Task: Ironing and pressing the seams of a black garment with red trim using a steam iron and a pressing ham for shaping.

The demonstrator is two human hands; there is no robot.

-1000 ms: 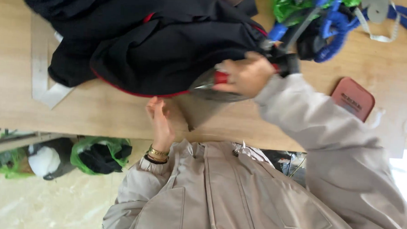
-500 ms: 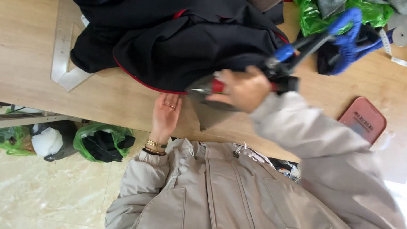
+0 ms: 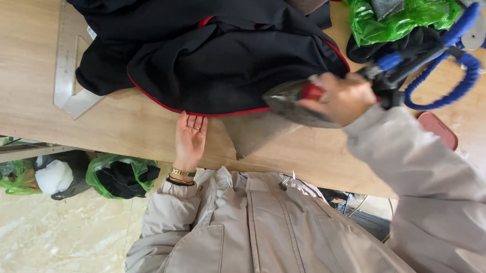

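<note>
The right hand (image 3: pixel 345 97) is wrapped tight around the handle of a steam iron (image 3: pixel 298 103), fingers fully closed, and the iron's grey soleplate hangs tilted just off the red-piped hem of the black garment (image 3: pixel 218 60), its nose pointing toward the cloth. The left hand (image 3: pixel 190 136) lies flat and open on the wooden table (image 3: pixel 119 121), palm up by the look of it, fingers stretched out, gripping nothing, fingertips touching or just short of that red edge; which of the two is hard to tell. The garment sits heaped across the table beyond both hands, its long run going left to right along the bench, hem nearest the person. So the iron sits at the garment's right end, the open hand near the middle of the hem, and the right hand is the one closer to the cloth. A blue coiled cord (image 3: pixel 460 79) trails from the iron's rear. A metal set square (image 3: pixel 67 87) lies partly under the cloth at the left, green plastic bags (image 3: pixel 398 18) beyond.
</note>
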